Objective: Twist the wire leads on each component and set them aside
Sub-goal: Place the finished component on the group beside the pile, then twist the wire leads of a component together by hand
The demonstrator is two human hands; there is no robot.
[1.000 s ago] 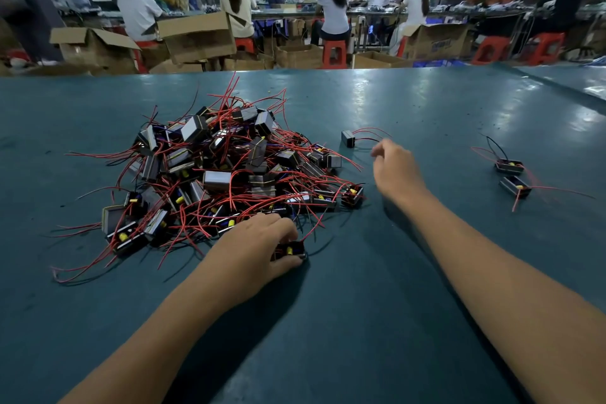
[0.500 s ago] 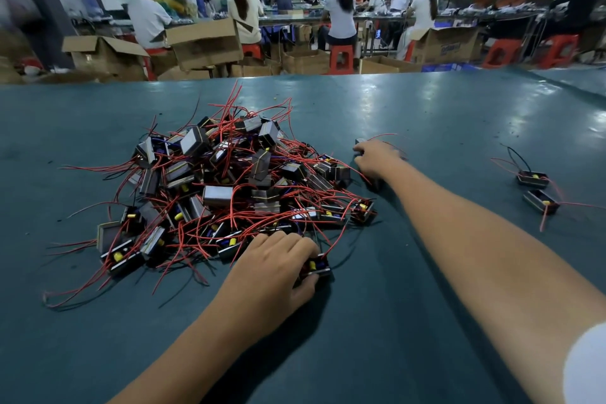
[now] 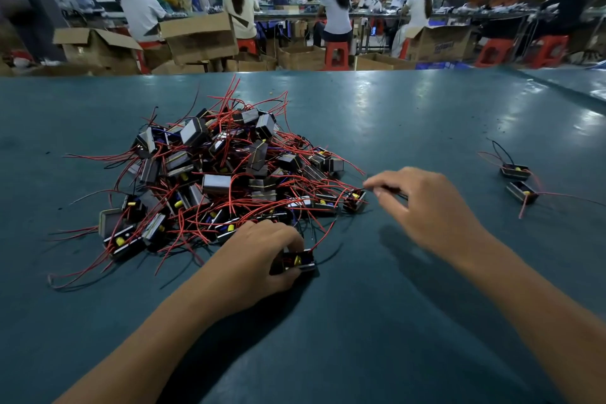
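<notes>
A heap of small black components (image 3: pixel 226 174) with tangled red wire leads lies at the left middle of the teal table (image 3: pixel 377 321). At the heap's near edge my left hand (image 3: pixel 255 259) grips one black component (image 3: pixel 300 262) with a yellow part, its red lead (image 3: pixel 323 234) curving up from it. Right of the heap, my right hand (image 3: pixel 429 210) hovers with fingers curled round a second dark component (image 3: pixel 398 195), which is mostly hidden under them. Two components (image 3: pixel 515 171) (image 3: pixel 522 192) with their leads lie apart at the far right.
The table's far edge (image 3: pixel 328 73) runs across the view. Beyond it stand cardboard boxes (image 3: pixel 200 38), red stools (image 3: pixel 337 54) and several seated people at other benches. A second teal surface (image 3: pixel 577 82) adjoins at the upper right.
My right hand reached a lone component behind the heap, closed over it and has drawn back toward me with it. My left hand has kept its hold on the near component.
</notes>
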